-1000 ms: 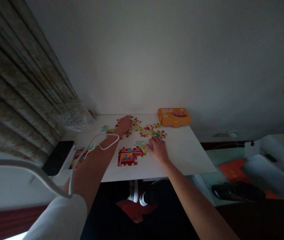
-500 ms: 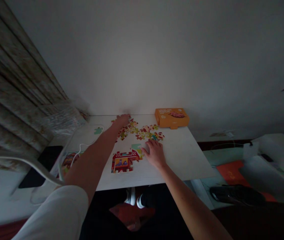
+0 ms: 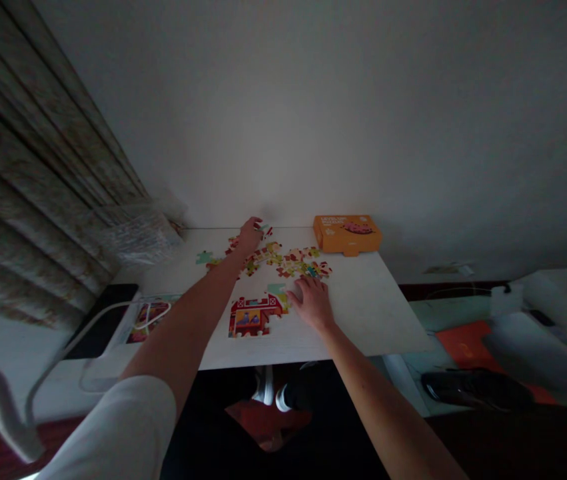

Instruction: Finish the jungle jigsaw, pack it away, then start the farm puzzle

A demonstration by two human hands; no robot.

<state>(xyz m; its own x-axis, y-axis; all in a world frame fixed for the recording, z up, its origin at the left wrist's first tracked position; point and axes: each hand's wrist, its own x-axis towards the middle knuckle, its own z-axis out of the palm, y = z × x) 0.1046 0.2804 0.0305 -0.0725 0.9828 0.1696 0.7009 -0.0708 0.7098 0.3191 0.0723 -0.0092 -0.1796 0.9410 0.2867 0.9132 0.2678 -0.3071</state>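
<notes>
Our right hand [image 3: 313, 300], splayed, lies just right of the joined barn section [image 3: 251, 317]; our left hand [image 3: 250, 235] (grip unclear) sits beyond it.

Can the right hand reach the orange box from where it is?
Probably yes. The orange box looks close ahead of the right hand. Only some puzzle pieces lie just beyond the fingertips, and nothing tall seems to stand between.

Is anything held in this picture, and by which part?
Whether the left hand, beside loose puzzle pieces, grips one cannot be told; the right hand holds nothing visible.
</notes>
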